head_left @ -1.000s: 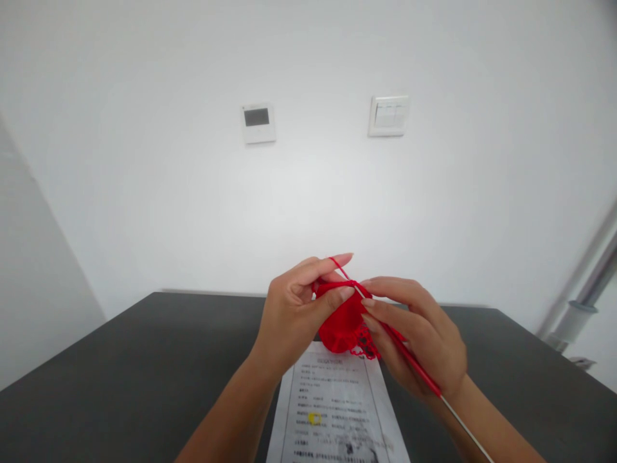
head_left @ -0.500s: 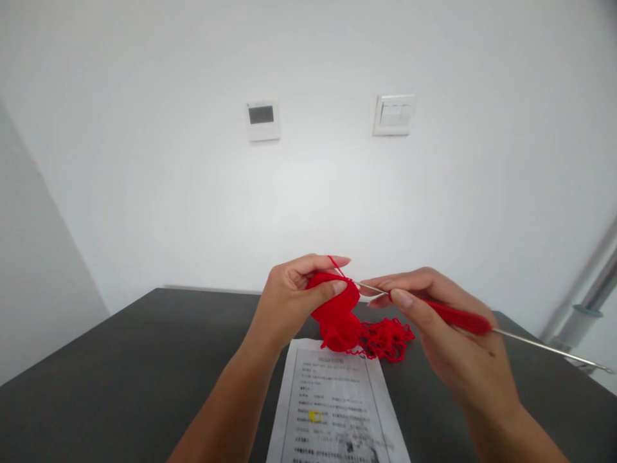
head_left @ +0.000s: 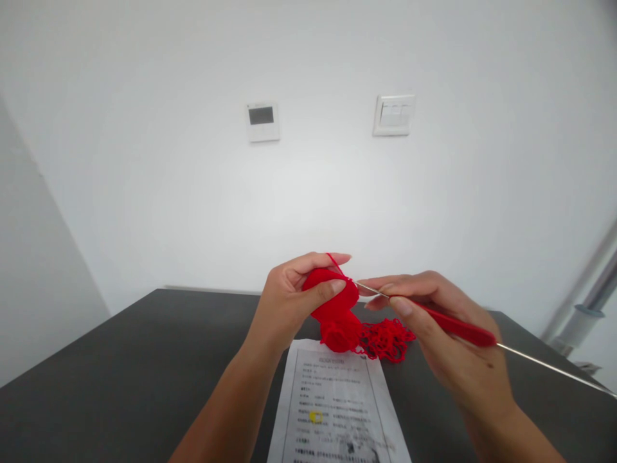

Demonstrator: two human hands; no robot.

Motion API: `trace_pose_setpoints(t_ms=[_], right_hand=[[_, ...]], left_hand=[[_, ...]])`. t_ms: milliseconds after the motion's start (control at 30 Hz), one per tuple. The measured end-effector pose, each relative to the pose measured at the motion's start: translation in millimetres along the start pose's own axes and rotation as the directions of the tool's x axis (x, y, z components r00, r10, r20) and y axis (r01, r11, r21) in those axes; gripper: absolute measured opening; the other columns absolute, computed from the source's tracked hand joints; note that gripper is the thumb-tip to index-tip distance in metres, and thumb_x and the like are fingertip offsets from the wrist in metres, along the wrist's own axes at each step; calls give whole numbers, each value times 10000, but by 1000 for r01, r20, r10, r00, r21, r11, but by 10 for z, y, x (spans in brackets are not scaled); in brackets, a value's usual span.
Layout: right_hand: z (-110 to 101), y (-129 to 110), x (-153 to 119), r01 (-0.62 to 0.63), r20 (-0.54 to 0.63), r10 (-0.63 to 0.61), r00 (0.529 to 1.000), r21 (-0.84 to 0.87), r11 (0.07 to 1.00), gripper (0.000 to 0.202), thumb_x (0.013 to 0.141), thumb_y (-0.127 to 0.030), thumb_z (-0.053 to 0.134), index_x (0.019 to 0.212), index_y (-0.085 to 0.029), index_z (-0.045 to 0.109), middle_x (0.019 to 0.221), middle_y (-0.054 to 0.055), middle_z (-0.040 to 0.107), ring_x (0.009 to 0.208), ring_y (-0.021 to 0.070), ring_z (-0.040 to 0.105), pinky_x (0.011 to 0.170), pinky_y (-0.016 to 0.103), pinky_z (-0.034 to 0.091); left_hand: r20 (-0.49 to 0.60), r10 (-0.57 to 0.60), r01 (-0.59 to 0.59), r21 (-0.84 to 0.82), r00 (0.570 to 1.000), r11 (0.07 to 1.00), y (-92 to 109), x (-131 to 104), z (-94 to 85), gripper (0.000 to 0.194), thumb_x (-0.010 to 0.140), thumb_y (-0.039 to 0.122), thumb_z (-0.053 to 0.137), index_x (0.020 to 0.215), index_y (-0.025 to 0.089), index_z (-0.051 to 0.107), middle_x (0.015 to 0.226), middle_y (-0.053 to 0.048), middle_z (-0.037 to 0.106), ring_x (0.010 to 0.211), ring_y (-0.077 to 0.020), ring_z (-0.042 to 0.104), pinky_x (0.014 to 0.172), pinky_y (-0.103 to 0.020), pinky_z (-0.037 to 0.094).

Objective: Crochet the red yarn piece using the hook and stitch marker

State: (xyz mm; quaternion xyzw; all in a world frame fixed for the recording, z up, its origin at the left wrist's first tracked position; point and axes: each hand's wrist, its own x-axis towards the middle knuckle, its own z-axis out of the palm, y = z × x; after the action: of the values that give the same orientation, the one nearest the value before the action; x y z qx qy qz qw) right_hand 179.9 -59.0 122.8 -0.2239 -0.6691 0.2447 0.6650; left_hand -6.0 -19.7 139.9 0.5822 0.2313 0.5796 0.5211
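Note:
A red crochet piece (head_left: 332, 302) is pinched in my left hand (head_left: 299, 283), with the thumb pressed on its front. Red yarn runs taut from the raised left index finger down to the top edge of the piece. My right hand (head_left: 443, 328) is closed around the red handle of a crochet hook (head_left: 465, 329). The hook's thin metal shaft points left, and its tip meets the edge of the piece, where the exact stitch is too small to make out. Its other metal end sticks out to the lower right.
A loose tangle of red yarn (head_left: 388, 339) lies on the dark table (head_left: 144, 360) behind a printed sheet (head_left: 332, 399) with a yellow mark. On the white wall are a thermostat (head_left: 262, 122) and a light switch (head_left: 394, 116). A grey pipe (head_left: 600, 283) stands at right.
The hook's rear end has tipped slightly lower at the right. The lower part of the crochet piece has turned a little. Both hands keep their hold.

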Motion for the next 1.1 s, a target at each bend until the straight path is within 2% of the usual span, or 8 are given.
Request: trace_pose_setpoints(t_ms=[133, 267, 433, 600, 767, 900, 1000, 1100], right_hand=[[14, 3, 14, 5, 3, -5, 1000, 3, 1000, 126, 955, -180, 684, 948, -279, 762, 1030, -12, 836, 846, 112, 794, 763, 168, 650], [2, 10, 13, 33, 24, -32, 999, -50, 998, 160, 956, -145, 669, 965, -284, 748, 1046, -20, 832, 872, 101, 791, 785, 153, 641], [-16, 33, 0, 79, 45, -72, 996, -154, 985, 176, 961, -134, 653, 993, -287, 734, 1057, -19, 826, 876, 104, 789, 777, 158, 640], [-34, 36, -9, 154, 68, -139, 988, -329, 932, 189, 944, -139, 662, 1013, -305, 722, 1073, -25, 820, 932, 127, 781, 839, 210, 633], [-42, 10, 17, 386, 212, -324, 922, -452, 804, 228, 901, -94, 654, 1034, -273, 701, 1071, 25, 823, 938, 186, 794, 826, 286, 653], [-38, 5, 24, 467, 277, -376, 884, -512, 721, 247, 900, -100, 649, 1050, -288, 703, 1076, 49, 824, 946, 229, 801, 786, 329, 674], [-29, 0, 27, 505, 290, -413, 863, -528, 683, 265, 889, -103, 672, 1047, -313, 708, 1081, 56, 826, 908, 249, 809, 751, 362, 683], [-20, -20, 38, 501, 279, -417, 865, -521, 691, 269, 875, -87, 678, 1024, -308, 717, 1053, 54, 832, 889, 248, 813, 737, 358, 687]], left_hand=[[34, -66, 68, -74, 997, 995, 33, 4, -8, 262, 715, 183, 860, 971, 234, 846, 780, -14, 785, 691, -100, 699, 669, -165, 561], [75, -102, 112, -155, 992, 982, 75, 18, 6, 245, 707, 178, 833, 951, 196, 846, 724, -24, 771, 618, -102, 678, 591, -161, 531], [63, -88, 96, -145, 994, 985, 117, 22, 35, 193, 736, 235, 816, 915, 170, 846, 666, -22, 739, 563, -81, 629, 536, -144, 487], [25, -81, 84, -114, 996, 990, 100, 21, 33, 251, 702, 212, 853, 951, 184, 838, 709, -5, 734, 614, -86, 654, 578, -149, 512], [-10, 22, -21, 18, 1000, 1000, 69, 12, 24, 270, 712, 139, 841, 968, 225, 834, 788, 15, 737, 707, -80, 663, 662, -144, 539], [-27, 109, -105, 129, 994, 986, 90, -1, 32, 261, 727, 129, 815, 971, 221, 836, 843, -9, 745, 804, -123, 681, 735, -187, 561], [-26, 99, -94, 132, 995, 987, 96, -4, 31, 243, 725, 149, 810, 960, 204, 837, 855, -32, 755, 811, -152, 690, 734, -220, 574], [-12, 44, -42, 96, 999, 994, 85, -3, 19, 289, 733, 174, 809, 1018, 213, 831, 829, -28, 756, 768, -144, 687, 706, -219, 572]])
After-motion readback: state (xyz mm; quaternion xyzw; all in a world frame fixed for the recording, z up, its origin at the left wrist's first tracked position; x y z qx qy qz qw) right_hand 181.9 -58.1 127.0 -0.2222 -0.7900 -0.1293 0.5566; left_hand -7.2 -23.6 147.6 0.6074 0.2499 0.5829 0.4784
